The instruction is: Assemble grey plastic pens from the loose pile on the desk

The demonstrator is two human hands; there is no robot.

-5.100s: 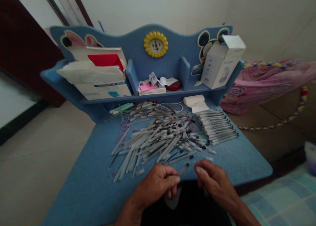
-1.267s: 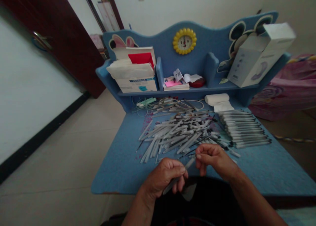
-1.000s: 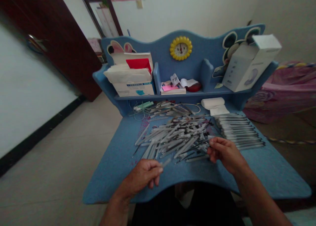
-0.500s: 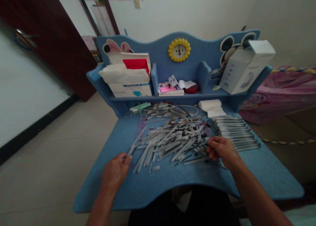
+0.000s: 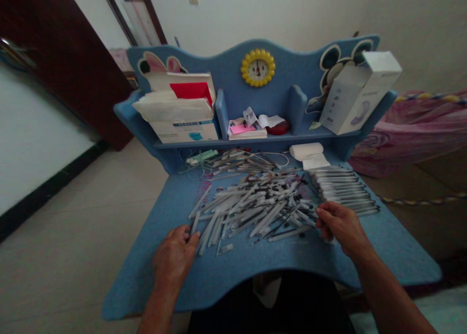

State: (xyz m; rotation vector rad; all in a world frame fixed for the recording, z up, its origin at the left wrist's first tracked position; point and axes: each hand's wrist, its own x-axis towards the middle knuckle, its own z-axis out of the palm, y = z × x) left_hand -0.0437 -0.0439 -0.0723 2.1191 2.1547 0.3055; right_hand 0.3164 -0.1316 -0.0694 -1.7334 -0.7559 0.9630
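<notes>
A loose pile of white pen barrels and dark refills (image 5: 255, 207) covers the middle of the blue desk (image 5: 255, 271). My left hand (image 5: 174, 257) rests at the pile's left end, fingers pressed together on a pen barrel (image 5: 202, 231) there. My right hand (image 5: 339, 224) is at the pile's right edge. Its fingers are curled down over small pen parts, and what they pinch is hidden. A neat row of assembled pens (image 5: 341, 188) lies just beyond my right hand.
The desk's back shelf holds papers and a box (image 5: 178, 113), a yellow clock (image 5: 257, 67), notes (image 5: 244, 129) and a white carton (image 5: 355, 100). A white roll (image 5: 305, 151) sits below it. A dark door (image 5: 62, 66) stands left and pink fabric (image 5: 412, 130) lies right.
My hands were together near my lap with one pen between them. They have parted: the left went to the pile's left end, the right out to its right edge.
</notes>
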